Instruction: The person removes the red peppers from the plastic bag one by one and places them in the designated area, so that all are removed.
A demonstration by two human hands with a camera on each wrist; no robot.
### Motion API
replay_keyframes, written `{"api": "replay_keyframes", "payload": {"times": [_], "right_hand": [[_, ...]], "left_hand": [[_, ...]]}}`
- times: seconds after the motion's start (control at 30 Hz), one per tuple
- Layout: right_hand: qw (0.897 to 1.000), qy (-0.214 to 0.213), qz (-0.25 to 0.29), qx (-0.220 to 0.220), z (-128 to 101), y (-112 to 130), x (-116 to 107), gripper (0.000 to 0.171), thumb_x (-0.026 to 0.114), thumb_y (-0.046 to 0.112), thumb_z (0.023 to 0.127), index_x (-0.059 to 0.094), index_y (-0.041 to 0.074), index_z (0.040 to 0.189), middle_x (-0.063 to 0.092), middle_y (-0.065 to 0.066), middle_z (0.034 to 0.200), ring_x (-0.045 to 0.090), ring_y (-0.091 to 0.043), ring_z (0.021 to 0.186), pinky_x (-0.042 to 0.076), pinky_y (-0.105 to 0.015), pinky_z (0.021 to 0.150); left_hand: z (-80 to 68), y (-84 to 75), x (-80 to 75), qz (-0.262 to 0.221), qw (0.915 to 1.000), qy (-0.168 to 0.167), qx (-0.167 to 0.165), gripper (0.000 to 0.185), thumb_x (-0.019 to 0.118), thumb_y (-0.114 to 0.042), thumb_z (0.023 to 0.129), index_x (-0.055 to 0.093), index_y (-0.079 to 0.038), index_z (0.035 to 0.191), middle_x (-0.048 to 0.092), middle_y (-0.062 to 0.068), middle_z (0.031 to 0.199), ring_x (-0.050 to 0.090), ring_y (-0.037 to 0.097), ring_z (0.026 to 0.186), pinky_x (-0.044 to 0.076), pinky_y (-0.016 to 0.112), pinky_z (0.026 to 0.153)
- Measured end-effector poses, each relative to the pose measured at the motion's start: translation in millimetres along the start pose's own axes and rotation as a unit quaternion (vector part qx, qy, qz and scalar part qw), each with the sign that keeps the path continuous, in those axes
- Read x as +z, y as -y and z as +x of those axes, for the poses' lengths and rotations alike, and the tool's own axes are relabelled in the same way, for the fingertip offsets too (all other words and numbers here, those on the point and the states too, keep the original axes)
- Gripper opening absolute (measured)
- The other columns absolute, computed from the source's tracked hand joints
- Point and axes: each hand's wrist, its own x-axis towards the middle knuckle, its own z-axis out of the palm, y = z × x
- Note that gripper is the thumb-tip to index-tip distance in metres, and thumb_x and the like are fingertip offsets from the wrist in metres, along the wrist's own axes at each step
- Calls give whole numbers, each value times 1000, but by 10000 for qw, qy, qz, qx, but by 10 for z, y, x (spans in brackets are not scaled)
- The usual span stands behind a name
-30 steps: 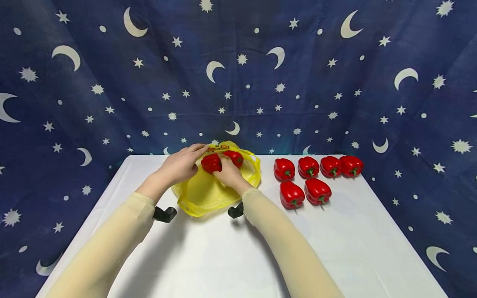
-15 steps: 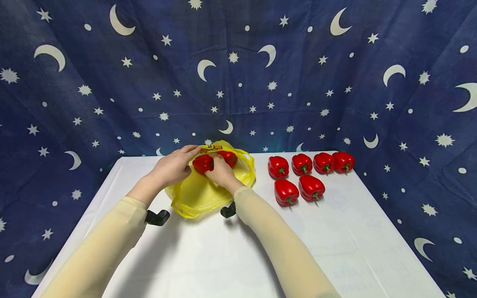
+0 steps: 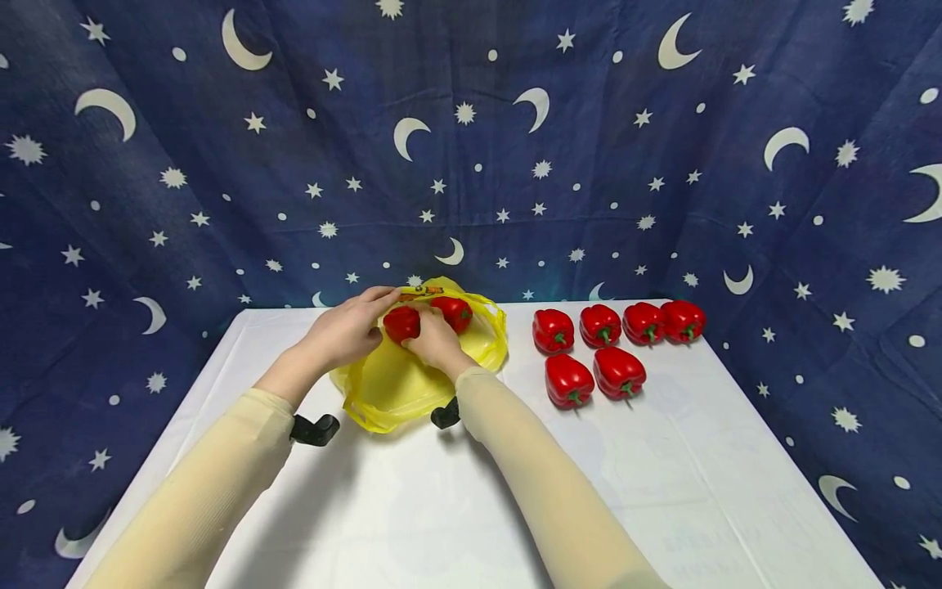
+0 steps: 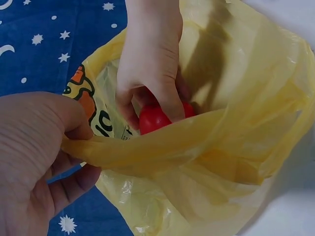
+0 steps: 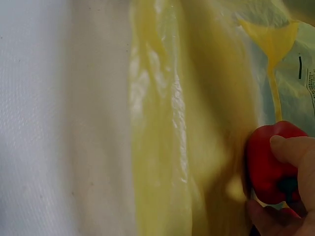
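Your right hand (image 3: 434,345) gripped a red pepper (image 3: 401,324) deeper inside the yellow bag (image 3: 390,384); left hand (image 3: 346,331) held its rim open, unmoved.

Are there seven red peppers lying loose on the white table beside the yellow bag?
No, six loose peppers lie on the table right of the yellow bag: four in the back row, two in front.

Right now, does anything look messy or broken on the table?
Nothing stands out. Six red peppers sit in two tidy rows, none spilled. The left hand holds the yellow bag open while the right hand holds a pepper inside.
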Motion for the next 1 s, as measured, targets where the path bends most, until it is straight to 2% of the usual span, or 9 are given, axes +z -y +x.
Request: {"api": "replay_keyframes", "payload": {"times": [0.2,0.43,0.6,0.8,1.0], "right_hand": [[9999,-70,131,-13,-17,1,41,75,80,27,89,40,14,152,50,-18,140,60,-33,121,45,-43,107],[9988,151,465,-10,-81,-21,32,79,81,26,86,39,13,151,45,-21,144,56,-35,125,44,-44,108],[9978,378,546,-56,-119,-81,-17,80,80,31,86,39,14,153,43,-20,147,53,-33,129,42,-44,109],[9952,651,729,-78,-158,-160,-89,84,82,37,85,39,14,153,44,-18,147,51,-31,131,41,-44,111],[9929,787,876,-136,-183,-182,-140,88,83,34,84,37,14,155,44,-16,150,48,-31,135,39,-44,112]], "left_hand": [[-1,-10,6,-73,10000,-9,-22,73,57,0,87,40,-8,158,41,12,158,50,37,134,52,51,93],[-16,7,19,-96,9999,55,-110,74,60,-1,89,39,-9,159,40,11,159,51,36,133,54,46,84],[-18,22,27,-96,9998,98,-150,75,60,-1,89,38,-10,159,39,11,159,50,36,133,54,45,82],[-12,18,24,-121,9998,94,-154,75,61,-1,89,38,-10,159,39,11,159,50,36,133,53,51,90],[-13,2,17,-188,9997,81,-166,74,62,-2,89,39,-10,159,40,11,159,49,37,134,52,52,94]]}}
